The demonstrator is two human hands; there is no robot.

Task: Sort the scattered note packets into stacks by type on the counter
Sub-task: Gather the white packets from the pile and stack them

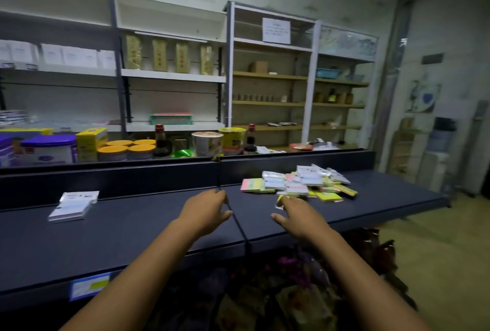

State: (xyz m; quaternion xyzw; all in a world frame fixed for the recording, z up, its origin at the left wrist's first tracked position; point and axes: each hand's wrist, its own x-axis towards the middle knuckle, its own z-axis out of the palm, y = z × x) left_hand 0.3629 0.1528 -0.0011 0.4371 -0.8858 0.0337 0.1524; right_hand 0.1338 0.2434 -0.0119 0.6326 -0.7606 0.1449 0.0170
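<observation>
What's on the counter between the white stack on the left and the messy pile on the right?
In the head view, mostly bare dark counter. Only the left hand hovers there, between the white stack and the pile.

Printing on the paper sign [276, 30] is unreadable

A small shop: stocked wall shelves [169, 76], packaged goods [127, 149] behind a dark counter [132, 230].

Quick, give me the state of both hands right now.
Left hand: open, holding nothing, above the counter.
Right hand: fingers at a yellow packet near the pile; grip cannot be told.
</observation>
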